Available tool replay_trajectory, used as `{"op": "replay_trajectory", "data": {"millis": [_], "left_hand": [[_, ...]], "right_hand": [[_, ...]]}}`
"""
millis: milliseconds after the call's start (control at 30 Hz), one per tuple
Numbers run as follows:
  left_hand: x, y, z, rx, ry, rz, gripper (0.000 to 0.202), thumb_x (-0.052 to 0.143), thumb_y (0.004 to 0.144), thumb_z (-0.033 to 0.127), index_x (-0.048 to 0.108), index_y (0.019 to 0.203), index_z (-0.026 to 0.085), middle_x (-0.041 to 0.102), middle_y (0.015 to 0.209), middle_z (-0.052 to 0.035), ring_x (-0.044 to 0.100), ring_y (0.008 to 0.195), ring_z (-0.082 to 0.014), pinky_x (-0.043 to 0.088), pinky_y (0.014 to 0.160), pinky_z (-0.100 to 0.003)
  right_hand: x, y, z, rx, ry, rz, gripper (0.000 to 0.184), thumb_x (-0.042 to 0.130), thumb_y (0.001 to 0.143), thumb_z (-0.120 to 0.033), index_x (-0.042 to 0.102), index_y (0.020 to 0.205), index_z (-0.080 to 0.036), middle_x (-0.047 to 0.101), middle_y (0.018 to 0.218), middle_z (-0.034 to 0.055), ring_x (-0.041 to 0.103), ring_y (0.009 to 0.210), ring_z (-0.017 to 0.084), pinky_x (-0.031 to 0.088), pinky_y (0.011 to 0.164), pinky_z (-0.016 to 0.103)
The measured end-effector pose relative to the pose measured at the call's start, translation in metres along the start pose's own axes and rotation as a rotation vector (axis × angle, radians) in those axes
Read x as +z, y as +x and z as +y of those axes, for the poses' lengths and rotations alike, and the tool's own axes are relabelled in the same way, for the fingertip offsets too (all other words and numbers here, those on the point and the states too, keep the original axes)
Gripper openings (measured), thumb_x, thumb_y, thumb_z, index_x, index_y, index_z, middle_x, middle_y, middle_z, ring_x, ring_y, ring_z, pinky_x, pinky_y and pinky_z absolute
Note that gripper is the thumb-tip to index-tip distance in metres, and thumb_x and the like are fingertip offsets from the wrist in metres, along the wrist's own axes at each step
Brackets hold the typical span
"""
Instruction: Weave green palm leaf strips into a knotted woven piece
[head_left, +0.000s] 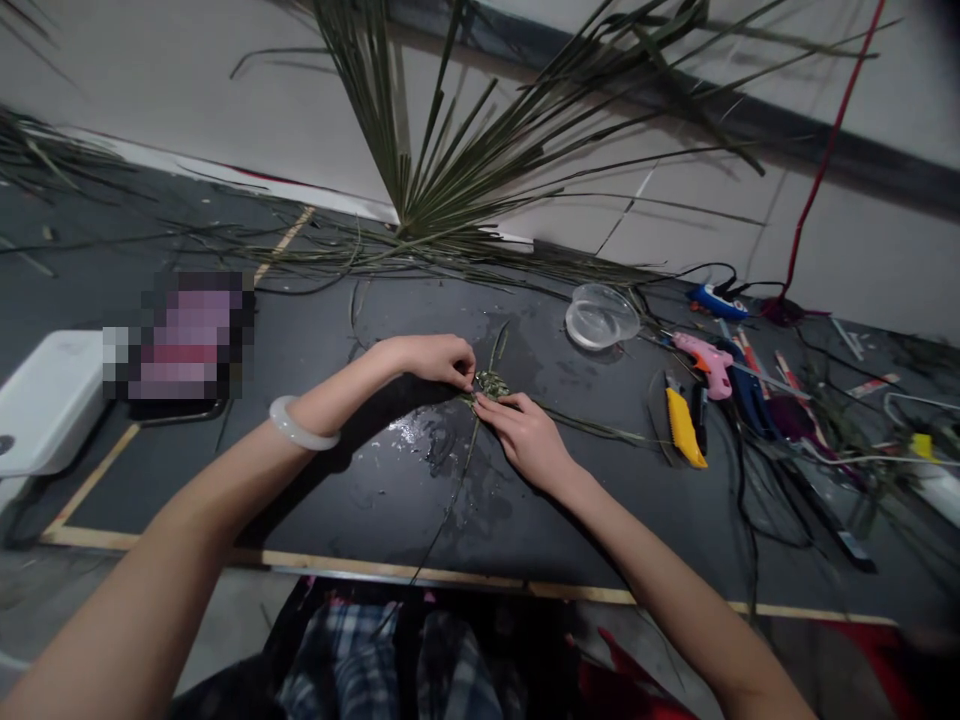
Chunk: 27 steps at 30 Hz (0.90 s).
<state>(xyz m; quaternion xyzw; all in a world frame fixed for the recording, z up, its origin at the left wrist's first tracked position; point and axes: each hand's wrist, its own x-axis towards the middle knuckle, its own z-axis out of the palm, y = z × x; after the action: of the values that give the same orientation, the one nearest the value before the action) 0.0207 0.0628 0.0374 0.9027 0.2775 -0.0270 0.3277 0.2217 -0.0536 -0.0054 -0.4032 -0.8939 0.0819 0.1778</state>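
Observation:
A small woven piece of green leaf strips point(493, 384) lies on the wet dark tabletop, with loose strip ends sticking out on several sides. My left hand point(442, 360), a pale bangle on its wrist, pinches the left side of the weave with thumb and forefinger. From the right, my right hand point(529, 440) presses its fingers together on the near edge of the same piece. One long strip point(454, 495) trails toward the table's front edge, and others point(592, 425) run out to the right. The fingertips partly hide the weave.
A fan of palm leaves point(420, 195) leans on the wall at the back. Right of my hands are a clear plastic bowl point(596, 325), a yellow utility knife point(684, 425) and a pink glue gun point(709, 362) among cables. Leftward sit a blurred-out phone point(184, 340) and a white box point(49, 400).

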Motion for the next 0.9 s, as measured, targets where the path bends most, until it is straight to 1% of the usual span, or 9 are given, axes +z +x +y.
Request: {"op": "replay_trajectory", "data": {"millis": [133,267,433,567,633,733,800,900], "left_hand": [[0.001,0.001,0.002,-0.021,0.041,-0.007,0.014,0.060,0.079,0.024,0.069,0.083,0.013,0.067,0.079,-0.0044,0.056,0.067,-0.0126,0.038,0.061,-0.020],[0.001,0.002,0.004,-0.031,0.100,-0.008,0.013,0.060,0.079,0.021,0.069,0.082,0.014,0.067,0.080,-0.0048,0.056,0.067,-0.0124,0.038,0.061,-0.020],[0.001,0.001,0.005,-0.037,0.141,-0.010,0.015,0.059,0.079,0.022,0.070,0.085,0.012,0.068,0.082,-0.0064,0.056,0.068,-0.0131,0.039,0.061,-0.020],[0.002,0.002,0.006,-0.044,0.134,0.007,0.013,0.060,0.078,0.020,0.071,0.083,0.014,0.068,0.079,-0.0048,0.057,0.067,-0.0126,0.039,0.060,-0.020],[0.001,0.002,0.006,-0.042,0.116,0.024,0.011,0.062,0.077,0.019,0.071,0.079,0.015,0.068,0.077,-0.0039,0.057,0.067,-0.0126,0.039,0.061,-0.020],[-0.003,0.001,0.009,-0.054,0.092,0.042,0.008,0.064,0.076,0.020,0.070,0.077,0.015,0.068,0.074,-0.0034,0.058,0.066,-0.0129,0.039,0.061,-0.021],[-0.005,-0.001,0.015,-0.050,0.105,0.078,0.008,0.065,0.075,0.018,0.070,0.080,0.015,0.067,0.077,-0.0036,0.058,0.067,-0.0127,0.039,0.062,-0.020],[-0.005,-0.006,0.028,-0.023,0.184,0.195,0.009,0.065,0.075,0.018,0.069,0.081,0.014,0.066,0.081,-0.0044,0.058,0.070,-0.0129,0.039,0.063,-0.021]], "right_hand": [[0.000,0.000,0.000,0.003,0.001,0.000,0.041,0.045,0.086,-0.006,0.062,0.121,-0.019,0.060,0.127,0.0019,0.053,0.100,0.023,0.052,0.085,0.041],[0.000,0.000,0.000,0.001,0.009,0.005,0.043,0.046,0.085,-0.005,0.062,0.122,-0.021,0.060,0.127,0.0014,0.053,0.100,0.023,0.052,0.086,0.041],[0.000,0.000,0.001,0.003,-0.003,-0.009,0.043,0.046,0.085,-0.005,0.061,0.123,-0.019,0.060,0.128,0.0030,0.054,0.100,0.023,0.052,0.087,0.041],[0.001,0.000,0.001,0.005,-0.003,-0.020,0.046,0.046,0.085,-0.006,0.059,0.125,-0.022,0.059,0.128,0.0038,0.054,0.100,0.023,0.052,0.087,0.042],[0.000,0.000,0.000,0.003,0.017,-0.007,0.046,0.046,0.086,-0.006,0.058,0.126,-0.023,0.060,0.128,0.0041,0.054,0.100,0.023,0.052,0.088,0.042],[-0.001,-0.001,-0.002,0.019,0.071,0.065,0.042,0.044,0.089,-0.010,0.058,0.127,-0.021,0.060,0.128,0.0061,0.055,0.101,0.021,0.051,0.091,0.041],[-0.001,-0.001,-0.003,0.037,0.100,0.115,0.039,0.042,0.091,-0.013,0.057,0.127,-0.019,0.058,0.130,0.0082,0.056,0.101,0.021,0.050,0.092,0.042],[0.000,-0.002,-0.003,0.048,0.109,0.128,0.039,0.041,0.092,-0.014,0.058,0.126,-0.020,0.059,0.128,0.0091,0.056,0.102,0.021,0.050,0.093,0.043]]}}
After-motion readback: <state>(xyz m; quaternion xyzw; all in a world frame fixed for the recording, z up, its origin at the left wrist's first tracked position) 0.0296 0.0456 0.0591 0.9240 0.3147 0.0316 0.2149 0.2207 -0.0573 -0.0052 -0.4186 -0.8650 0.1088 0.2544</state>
